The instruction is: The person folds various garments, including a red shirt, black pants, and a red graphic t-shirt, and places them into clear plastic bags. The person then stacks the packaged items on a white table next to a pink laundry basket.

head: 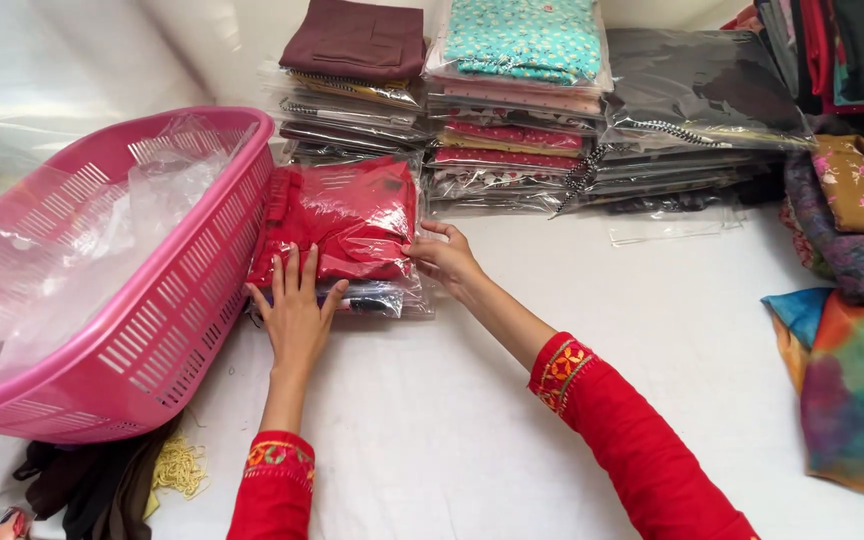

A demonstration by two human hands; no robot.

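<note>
Red cloth in a clear bag, the packet, lies straight ahead of you at twelve o'clock from your wrists, on top of a short pile of other bagged clothes whose edges show beneath it at about five o'clock. Its long axis runs away from you, tipped a little toward one o'clock, with its left edge just beside the pink basket.

Your left hand lies flat and open, fingers spread, pressing on the near edge of the packet at its six o'clock. Your right hand is at the packet's three to four o'clock edge, fingers curled lightly against the plastic; whether they pinch it or only touch it you cannot tell from here. Both hands reach it, but the left covers more of it.

Glare on the plastic hides the folds of the cloth, and the pile under the packet is mostly covered. Crumpled clear plastic fills the basket and blurs what is inside it. Stacks of bagged clothes stand behind at twelve o'clock, cut off at the top.
</note>
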